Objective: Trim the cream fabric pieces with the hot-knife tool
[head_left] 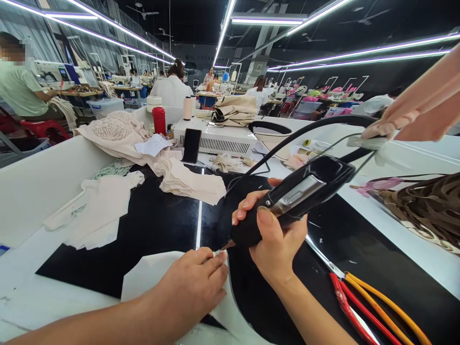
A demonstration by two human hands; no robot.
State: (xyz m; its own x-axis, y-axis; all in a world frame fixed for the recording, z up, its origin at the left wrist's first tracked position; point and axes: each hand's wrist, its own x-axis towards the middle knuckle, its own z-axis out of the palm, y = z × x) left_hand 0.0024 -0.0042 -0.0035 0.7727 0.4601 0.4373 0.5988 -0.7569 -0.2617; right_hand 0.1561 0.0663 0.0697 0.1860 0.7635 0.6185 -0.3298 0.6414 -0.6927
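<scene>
My right hand [276,239] is wrapped round a black handheld power tool [298,191], held tilted, with a silver plate on its side and a cable behind. The narrow tip of the tool points down-left and meets the edge of a white sheet [151,273] at my left fingertips. My left hand [199,278] pinches that edge, with its palm resting over the sheet. The sheet lies on a black mat [158,220]. Whether the tip touches the sheet or my fingers cannot be made out.
Scissors [339,278] with red and orange handles lie at the right. Stacked cream fabric pieces [190,182], pale cloth [100,206], a phone [191,145] and a red bottle [158,120] are farther back. Brown straps [427,201] lie far right. People sit at sewing tables beyond.
</scene>
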